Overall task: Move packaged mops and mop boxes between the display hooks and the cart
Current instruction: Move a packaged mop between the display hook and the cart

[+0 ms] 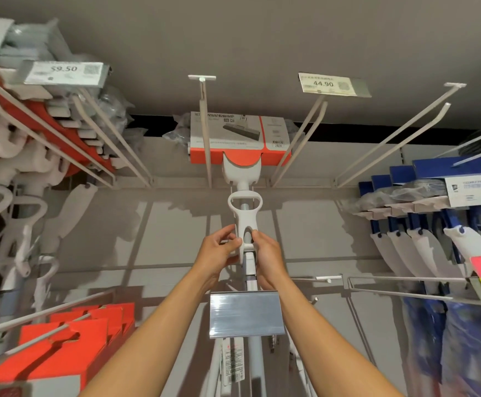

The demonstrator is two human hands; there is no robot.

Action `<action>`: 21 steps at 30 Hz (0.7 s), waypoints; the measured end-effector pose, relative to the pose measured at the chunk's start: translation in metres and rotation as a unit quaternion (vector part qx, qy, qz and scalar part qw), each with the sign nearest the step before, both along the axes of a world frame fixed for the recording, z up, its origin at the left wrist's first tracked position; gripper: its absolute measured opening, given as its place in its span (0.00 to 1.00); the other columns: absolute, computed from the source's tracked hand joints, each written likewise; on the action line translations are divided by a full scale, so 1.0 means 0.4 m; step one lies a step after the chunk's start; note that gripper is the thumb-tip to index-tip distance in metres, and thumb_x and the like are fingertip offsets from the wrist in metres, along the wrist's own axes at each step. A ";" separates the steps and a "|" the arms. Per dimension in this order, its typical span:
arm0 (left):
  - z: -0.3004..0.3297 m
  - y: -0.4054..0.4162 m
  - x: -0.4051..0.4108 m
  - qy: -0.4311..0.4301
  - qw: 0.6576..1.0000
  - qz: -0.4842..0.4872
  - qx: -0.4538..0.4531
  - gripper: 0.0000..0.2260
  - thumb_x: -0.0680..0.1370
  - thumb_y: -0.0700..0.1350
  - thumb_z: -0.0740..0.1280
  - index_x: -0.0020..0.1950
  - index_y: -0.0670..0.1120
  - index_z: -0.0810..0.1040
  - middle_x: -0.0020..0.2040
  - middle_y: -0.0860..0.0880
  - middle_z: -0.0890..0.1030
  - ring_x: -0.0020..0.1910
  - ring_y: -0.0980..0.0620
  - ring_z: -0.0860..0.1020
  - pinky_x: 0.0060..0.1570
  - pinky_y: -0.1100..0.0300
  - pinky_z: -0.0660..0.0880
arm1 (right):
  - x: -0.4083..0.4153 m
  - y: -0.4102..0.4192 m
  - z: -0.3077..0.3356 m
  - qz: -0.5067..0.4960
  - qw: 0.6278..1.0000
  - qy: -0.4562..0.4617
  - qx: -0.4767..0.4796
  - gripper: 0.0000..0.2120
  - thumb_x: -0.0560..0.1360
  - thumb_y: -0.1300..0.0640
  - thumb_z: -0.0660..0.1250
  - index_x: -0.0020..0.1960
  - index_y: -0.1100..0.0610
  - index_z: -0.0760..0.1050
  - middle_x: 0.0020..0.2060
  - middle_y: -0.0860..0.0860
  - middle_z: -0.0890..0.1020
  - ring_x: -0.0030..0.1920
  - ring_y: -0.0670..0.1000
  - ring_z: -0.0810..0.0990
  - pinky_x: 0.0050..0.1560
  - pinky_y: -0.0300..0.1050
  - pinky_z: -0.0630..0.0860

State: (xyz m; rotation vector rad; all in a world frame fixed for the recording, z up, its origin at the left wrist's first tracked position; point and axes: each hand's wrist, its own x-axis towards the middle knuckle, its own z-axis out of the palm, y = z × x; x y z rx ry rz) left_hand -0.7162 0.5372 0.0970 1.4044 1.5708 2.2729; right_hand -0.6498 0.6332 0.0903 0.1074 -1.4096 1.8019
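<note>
So we've got the mop [243, 202] dead centre, held up against the display wall. It's a white squeegee-style one: a forked white yoke at 12 o'clock disappears into an orange and white sleeve [237, 138] printed with a picture of the mop head, and under that there's a white looped lever [245, 214] around a thin metal pole. The sleeve sits up between two bare white hooks [204, 130], roughly level with a 44.90 tag [333, 85] at 1 o'clock.

Stuff we can't really make out: the small print on the sleeve is mush, the actual mop head is hidden inside it, and we can't tell if the sleeve is hanging on a hook or just lifted up there. The lower pole goes behind a blank grey label holder [246, 313] at 6 o'clock and runs off the bottom edge.

Grip-wise, both our hands are on the low end of the lever. Left hand [219, 253] pinches its left side, thumb and fingertips curled in. Right hand [267, 253] wraps the right side with the fingers tucked around it, so both are closed on the mop.
</note>
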 end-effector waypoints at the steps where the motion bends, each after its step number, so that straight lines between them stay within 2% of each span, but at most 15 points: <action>1: 0.000 0.004 -0.006 -0.003 1.000 0.000 -0.002 0.18 0.80 0.33 0.66 0.70 0.44 0.75 0.46 0.44 0.73 0.50 0.49 0.81 0.43 0.58 0.83 | -0.004 0.003 0.001 -0.004 1.000 -0.005 -0.001 0.15 0.85 0.57 0.57 0.59 0.64 0.80 0.51 0.64 0.85 0.55 0.68 0.82 0.58 0.65 0.77; 6: 0.004 0.022 -0.032 -0.007 1.000 0.013 -0.025 0.19 0.81 0.34 0.66 0.72 0.44 0.74 0.44 0.47 0.74 0.48 0.51 0.79 0.47 0.56 0.80 | -0.026 0.019 0.002 -0.023 0.999 -0.023 0.007 0.16 0.85 0.58 0.57 0.60 0.65 0.80 0.53 0.64 0.84 0.59 0.69 0.80 0.62 0.68 0.75; 11: -0.002 0.032 -0.042 -0.020 0.999 0.015 -0.023 0.18 0.81 0.35 0.65 0.72 0.43 0.74 0.44 0.46 0.76 0.47 0.50 0.80 0.52 0.53 0.80 | -0.031 0.028 -0.003 -0.030 0.997 -0.053 0.041 0.16 0.85 0.54 0.57 0.60 0.60 0.80 0.51 0.60 0.86 0.58 0.65 0.82 0.60 0.63 0.78; 14: -0.009 0.030 -0.038 -0.030 0.998 0.038 -0.049 0.17 0.82 0.39 0.66 0.71 0.45 0.76 0.52 0.45 0.83 0.50 0.48 0.83 0.54 0.48 0.80 | -0.024 0.030 -0.006 -0.024 0.996 -0.069 0.058 0.15 0.85 0.52 0.57 0.61 0.56 0.80 0.50 0.59 0.86 0.52 0.61 0.85 0.49 0.57 0.82; 15: -0.013 0.028 -0.033 -0.034 0.996 0.047 -0.063 0.17 0.82 0.41 0.67 0.71 0.46 0.76 0.55 0.45 0.84 0.51 0.48 0.84 0.52 0.48 0.81 | -0.022 0.031 -0.006 -0.025 0.995 -0.074 0.063 0.14 0.85 0.52 0.57 0.60 0.56 0.80 0.49 0.59 0.86 0.48 0.58 0.86 0.41 0.53 0.84; 17: -0.018 0.024 -0.023 -0.035 0.995 0.055 -0.081 0.16 0.82 0.42 0.66 0.71 0.48 0.76 0.57 0.44 0.84 0.51 0.48 0.84 0.42 0.52 0.83 | -0.017 0.037 -0.009 -0.032 0.994 -0.082 0.067 0.14 0.85 0.55 0.56 0.54 0.56 0.79 0.42 0.57 0.85 0.36 0.50 0.86 0.29 0.43 0.80; 19: -0.022 0.017 -0.017 -0.037 0.995 0.044 -0.087 0.15 0.83 0.44 0.65 0.69 0.49 0.77 0.56 0.44 0.84 0.50 0.48 0.84 0.38 0.57 0.81 | -0.012 0.044 -0.014 -0.041 0.993 -0.083 0.067 0.14 0.85 0.58 0.55 0.47 0.58 0.78 0.35 0.55 0.84 0.29 0.47 0.84 0.24 0.38 0.75; 21: -0.026 0.003 -0.010 -0.069 0.994 0.014 -0.083 0.12 0.83 0.48 0.64 0.65 0.49 0.80 0.52 0.47 0.86 0.50 0.49 0.84 0.40 0.57 0.81 | -0.007 0.047 -0.019 -0.037 0.994 -0.078 0.071 0.15 0.85 0.58 0.55 0.46 0.57 0.78 0.31 0.53 0.84 0.28 0.46 0.83 0.24 0.36 0.74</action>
